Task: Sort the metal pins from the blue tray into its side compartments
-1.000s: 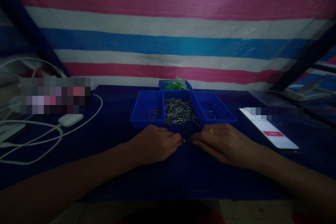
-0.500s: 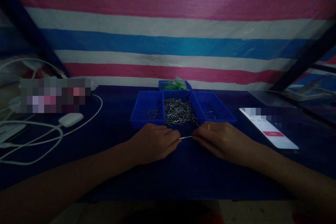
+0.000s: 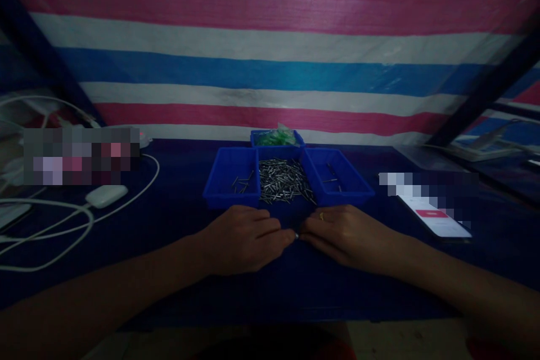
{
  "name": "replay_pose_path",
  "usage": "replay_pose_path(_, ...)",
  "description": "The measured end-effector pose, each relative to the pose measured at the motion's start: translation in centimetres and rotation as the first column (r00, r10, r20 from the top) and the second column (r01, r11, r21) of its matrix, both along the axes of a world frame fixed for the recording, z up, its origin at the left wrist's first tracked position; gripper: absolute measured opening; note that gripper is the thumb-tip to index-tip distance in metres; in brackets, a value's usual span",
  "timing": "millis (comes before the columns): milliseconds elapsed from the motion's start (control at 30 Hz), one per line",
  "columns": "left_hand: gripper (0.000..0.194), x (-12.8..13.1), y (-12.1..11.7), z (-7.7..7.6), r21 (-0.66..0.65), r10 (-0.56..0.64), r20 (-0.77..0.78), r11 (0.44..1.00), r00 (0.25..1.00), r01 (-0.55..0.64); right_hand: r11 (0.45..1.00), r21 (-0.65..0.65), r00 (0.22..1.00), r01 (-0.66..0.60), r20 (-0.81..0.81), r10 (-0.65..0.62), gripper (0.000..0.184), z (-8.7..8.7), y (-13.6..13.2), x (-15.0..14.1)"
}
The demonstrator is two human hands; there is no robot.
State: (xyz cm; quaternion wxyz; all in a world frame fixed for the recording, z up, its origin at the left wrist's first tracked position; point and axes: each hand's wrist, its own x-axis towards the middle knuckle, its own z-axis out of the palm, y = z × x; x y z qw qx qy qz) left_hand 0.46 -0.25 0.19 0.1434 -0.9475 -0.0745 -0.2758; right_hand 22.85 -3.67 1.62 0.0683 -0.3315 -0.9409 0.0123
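My left hand (image 3: 248, 241) and my right hand (image 3: 341, 234) meet fingertip to fingertip just above the blue table, both closed in a pinch. Between them shows a small bright bit of a thin metal pin (image 3: 297, 235); the fingers hide the rest of it. A ring is on my right hand. Beyond the hands lies a loose pile of similar metal pins (image 3: 283, 180). It sits between a left blue bin (image 3: 213, 183) and a right blue bin (image 3: 356, 183), each with a few pins inside.
Behind the pile stands another blue bin (image 3: 261, 153) with green plastic packaging (image 3: 276, 138) in it. A lit phone (image 3: 447, 228) lies at the right. White cables (image 3: 90, 219) and a white adapter (image 3: 107, 196) are at the left. A striped sheet (image 3: 270, 73) hangs at the back.
My hands have come closer together, so much less of the metal pin shows between the fingertips. The whole view has shifted slightly.
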Motion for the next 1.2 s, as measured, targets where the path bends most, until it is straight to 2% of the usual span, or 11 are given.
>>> replay_pose_path(167, 0.016, 0.2, 0.2, 0.1, -0.034, 0.171, -0.077, 0.984, 0.982, -0.174, 0.991, 0.121, 0.996, 0.061, -0.064, -0.054, 0.025, 0.5, 0.2, 0.4)
replay_pose_path(300, 0.021, 0.5, 0.3, -0.1, -0.072, 0.241, -0.194, 0.963, 0.951, -0.259, 0.984, 0.171, 0.992, 0.051, -0.118, -0.030, 0.026, 1.0, 0.1, 0.5)
replay_pose_path(433, 0.022, 0.6, 0.3, -0.3, -0.118, 0.233, -0.257, 0.956, 0.938, -0.270, 0.980, 0.196, 0.992, 0.014, -0.128, 0.012, 0.027, 1.1, -0.2, 0.4)
replay_pose_path(633, 0.022, 0.4, 0.1, 0.1, -0.112, 0.249, -0.188, 0.955, 0.950, -0.273, 0.988, 0.144, 0.996, 0.058, -0.080, -0.047, 0.027, 0.7, 0.3, 0.5)
replay_pose_path(867, 0.028, 0.7, 0.1, 0.4, -0.114, 0.271, -0.154, 0.950, 0.950, -0.290, 0.998, 0.057, 0.999, 0.038, -0.021, -0.036, 0.025, 0.1, 0.4, 0.3)
replay_pose_path(1100, 0.021, 0.7, 0.2, 0.5, -0.187, 0.339, -0.266, 0.900, 0.902, -0.393, 0.967, 0.214, 0.989, 0.139, -0.088, -0.123, 0.027, 1.5, 0.9, 1.1)
replay_pose_path(1200, 0.020, 0.6, 0.2, 0.2, -0.188, 0.368, -0.301, 0.881, 0.880, -0.433, 0.897, 0.330, 0.956, 0.293, -0.089, -0.279, 0.027, 2.2, 1.8, 2.2)
